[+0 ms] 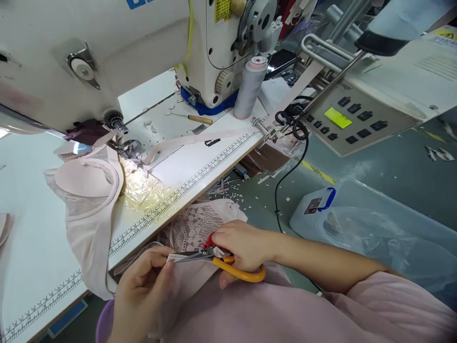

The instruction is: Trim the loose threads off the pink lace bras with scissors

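Observation:
My right hand (243, 245) is closed on a pair of scissors (239, 270) with orange and red handles. Their blades point left and lie along the edge of a pale pink fabric piece (191, 278). That edge is pinched between the thumb and fingers of my left hand (150, 276), right by the blade tips. Patterned lace (196, 226) on the same pale cloth hangs below the table edge, behind both hands. On the table to the left, a pale pink bra (89, 190) lies partly under the sewing machine's presser foot (132, 150).
A sewing machine (150, 28) stands over the white table (32, 267), whose front edge carries a printed ruler. A thread cone (250, 88) and an awl-like tool (194, 118) are behind. A tape feeder with control panel (342, 116) stands right, above a clear plastic bin (321, 209).

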{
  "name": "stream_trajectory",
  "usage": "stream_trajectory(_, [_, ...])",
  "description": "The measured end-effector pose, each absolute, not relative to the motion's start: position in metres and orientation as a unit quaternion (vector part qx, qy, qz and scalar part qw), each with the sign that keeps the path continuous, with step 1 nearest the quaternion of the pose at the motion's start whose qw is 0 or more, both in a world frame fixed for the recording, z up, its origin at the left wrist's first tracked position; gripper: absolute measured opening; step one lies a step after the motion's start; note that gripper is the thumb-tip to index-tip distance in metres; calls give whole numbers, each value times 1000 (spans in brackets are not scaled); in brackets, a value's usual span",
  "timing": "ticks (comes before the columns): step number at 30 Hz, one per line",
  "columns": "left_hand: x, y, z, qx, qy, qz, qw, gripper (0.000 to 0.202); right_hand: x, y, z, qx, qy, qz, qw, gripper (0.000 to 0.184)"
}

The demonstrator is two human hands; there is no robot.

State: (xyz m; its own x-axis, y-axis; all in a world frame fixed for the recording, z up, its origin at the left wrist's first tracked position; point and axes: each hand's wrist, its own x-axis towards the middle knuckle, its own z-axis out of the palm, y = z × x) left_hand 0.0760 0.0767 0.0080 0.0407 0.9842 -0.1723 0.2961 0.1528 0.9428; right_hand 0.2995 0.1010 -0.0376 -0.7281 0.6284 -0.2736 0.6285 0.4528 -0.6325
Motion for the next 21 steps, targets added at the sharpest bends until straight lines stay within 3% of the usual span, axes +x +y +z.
stream_trajectory(7, [66, 80, -1, 556, 583, 357, 473, 13, 298, 97, -33, 392, 844, -365, 18, 50])
stream_trajectory(13, [63, 82, 0, 577, 579, 329, 474, 15, 298, 95, -33, 397, 841, -367, 30, 37])
stream_trajectory(21, [65, 83, 0, 585, 581, 311, 473, 14, 296, 95, -25, 403, 834, -375, 25, 53])
